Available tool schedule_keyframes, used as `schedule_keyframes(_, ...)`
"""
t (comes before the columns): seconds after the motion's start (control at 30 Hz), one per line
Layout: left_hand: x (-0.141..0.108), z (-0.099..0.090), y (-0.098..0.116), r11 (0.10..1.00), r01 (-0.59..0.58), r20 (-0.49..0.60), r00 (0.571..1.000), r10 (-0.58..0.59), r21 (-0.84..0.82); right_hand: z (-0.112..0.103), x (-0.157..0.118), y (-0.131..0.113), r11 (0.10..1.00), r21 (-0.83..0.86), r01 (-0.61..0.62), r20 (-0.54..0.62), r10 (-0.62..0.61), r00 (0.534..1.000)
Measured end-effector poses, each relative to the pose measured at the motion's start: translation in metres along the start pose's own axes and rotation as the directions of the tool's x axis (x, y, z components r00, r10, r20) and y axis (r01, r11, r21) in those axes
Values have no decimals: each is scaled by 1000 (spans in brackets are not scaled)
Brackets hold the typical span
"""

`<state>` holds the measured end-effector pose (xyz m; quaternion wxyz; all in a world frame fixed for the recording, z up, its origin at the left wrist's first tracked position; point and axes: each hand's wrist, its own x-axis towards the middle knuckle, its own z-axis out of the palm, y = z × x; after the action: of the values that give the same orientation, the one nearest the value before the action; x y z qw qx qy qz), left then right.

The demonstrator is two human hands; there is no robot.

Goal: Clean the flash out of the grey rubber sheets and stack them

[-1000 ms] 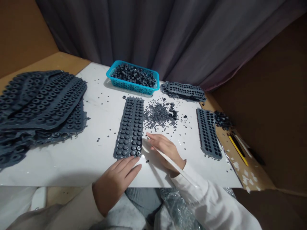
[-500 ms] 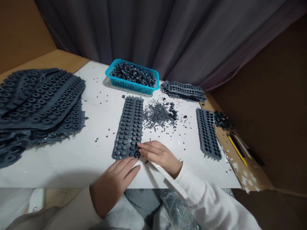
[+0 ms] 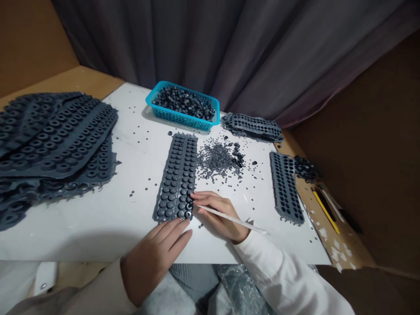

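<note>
A dark grey rubber sheet (image 3: 177,175) with rows of round studs lies lengthwise in front of me. My left hand (image 3: 159,249) rests at its near edge, fingers stretched out and touching the sheet. In my right hand (image 3: 218,214), closed in a pinch, is a slim white stick-like tool (image 3: 232,218). Its back end points toward my right sleeve; the tip is hidden by my fingers at the sheet's right edge. Beside my left fingertips, a stud at the near right corner shows an open ring. Right of the sheet lies a pile of small grey discs (image 3: 216,159).
A large stack of studded sheets (image 3: 59,140) fills the left. Behind stands a blue basket (image 3: 183,120) of small dark parts. To the right are stacked perforated sheets (image 3: 252,124), a single perforated sheet (image 3: 286,188), dark scraps (image 3: 305,168) and a yellow tool (image 3: 324,208).
My right hand has shifted slightly up along the sheet's right edge, and the white tool now lies flatter, its back end swung up and right. The left hand stays at the near edge.
</note>
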<state>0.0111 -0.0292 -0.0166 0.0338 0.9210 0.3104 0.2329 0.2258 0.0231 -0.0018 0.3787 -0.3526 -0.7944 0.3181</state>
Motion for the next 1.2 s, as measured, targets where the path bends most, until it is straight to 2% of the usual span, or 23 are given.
schedule_keyframes(0.1, -1, 1, 0, 1000, -2, -14, 1000, 2, -8, -1, 1, 3, 995, -82, 55, 24, -54, 998)
schedule_keyframes(0.17, -2, 2, 1, 1000, 8, -17, 1000, -8, -10, -4, 4, 5, 967, -201, 158, 95, -141, 985)
schedule_keyframes(0.3, -2, 2, 0, 1000, 7, -9, 1000, -7, -19, -10, 11, 10, 797, -434, 420, 311, -305, 900)
schedule_keyframes(0.37, -1, 1, -1, 1000, -8, -8, 1000, 8, -24, -15, 15, 15, 718, -500, 485, 347, -347, 871)
schedule_keyframes(0.4, -1, 1, -1, 1000, -10, -7, 1000, 10, -27, -17, 18, 18, 696, -529, 485, 325, -362, 874)
schedule_keyframes(0.47, 0, 0, -1, 1000, -4, -5, 1000, 4, -31, -23, 23, 23, 706, -572, 419, 230, -352, 907)
schedule_keyframes(0.53, 0, -1, -1, 999, -1, -14, 1000, 1, -33, -28, 27, 24, 780, -552, 294, 97, -289, 952)
schedule_keyframes(0.6, 0, -1, 0, 1000, -2, -31, 1000, 1, -30, -28, 26, 21, 884, -427, 190, 7, -206, 978)
schedule_keyframes(0.67, 1, -1, -1, 1000, -5, -43, 999, 4, -23, -23, 22, 15, 960, -243, 140, -7, -146, 989)
schedule_keyframes(0.73, 2, -2, -1, 1000, -7, -42, 999, 7, -19, -16, 16, 9, 989, -95, 109, 39, -106, 994)
schedule_keyframes(0.87, 2, -2, -2, 1000, -12, -46, 999, 11, -15, -6, 7, 5, 996, -5, 87, 79, -86, 993)
schedule_keyframes(0.93, 2, -1, -2, 1000, -10, -51, 999, 9, -21, -5, 8, 7, 993, -33, 117, 80, -114, 990)
schedule_keyframes(1.0, 1, 0, -2, 1000, -7, -53, 999, 5, -30, -7, 11, 10, 973, -134, 186, 109, -172, 979)
schedule_keyframes(1.13, -1, 1, -2, 999, -6, -38, 999, 5, -45, -10, 16, 16, 821, -429, 376, 213, -313, 926)
schedule_keyframes(1.2, -1, 2, -2, 999, -4, -39, 999, 3, -46, -10, 17, 17, 759, -506, 410, 234, -337, 912)
